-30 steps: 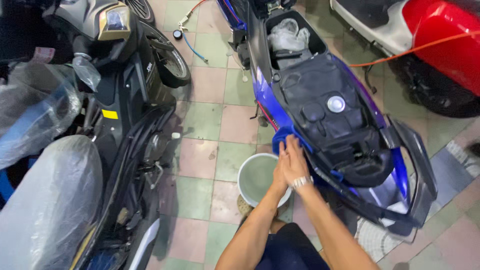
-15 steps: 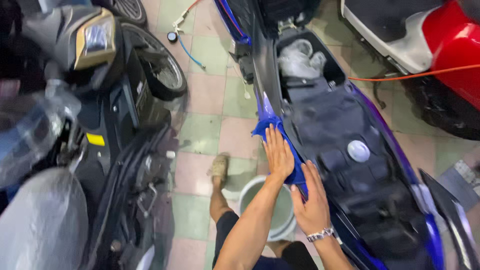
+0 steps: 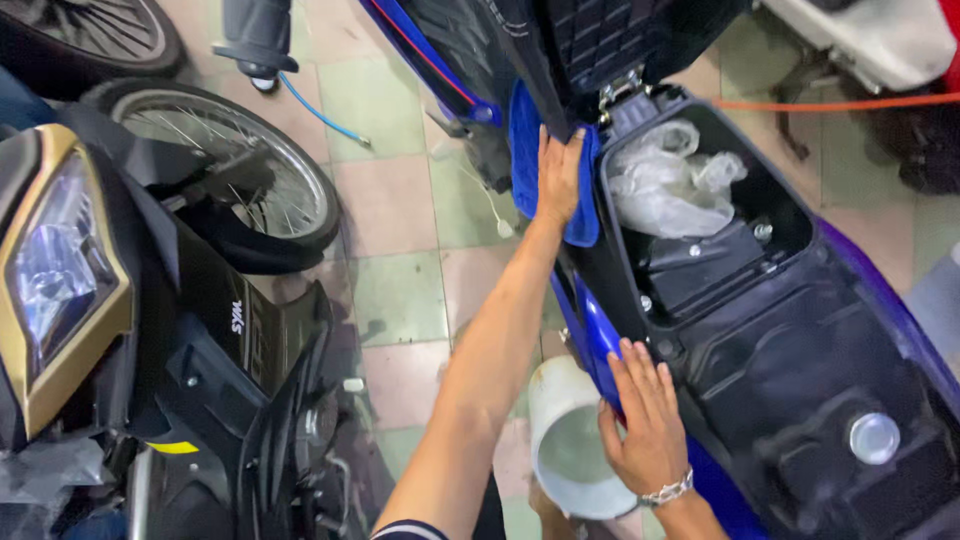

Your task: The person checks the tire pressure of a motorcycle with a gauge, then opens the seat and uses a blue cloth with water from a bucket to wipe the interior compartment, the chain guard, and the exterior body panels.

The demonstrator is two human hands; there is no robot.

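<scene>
Forward along the blue scooter went the left hand, flat on the blue cloth; right hand rested open on the rear panel, front stretch unwiped.

The left arm stretches far forward, nearly straight, its hand flat, palm down, fingers together and pointing away. The right hand sits close to the body, palm down, fingers slightly spread and extended, apparently gripping nothing. A metal band circles the right wrist.
</scene>
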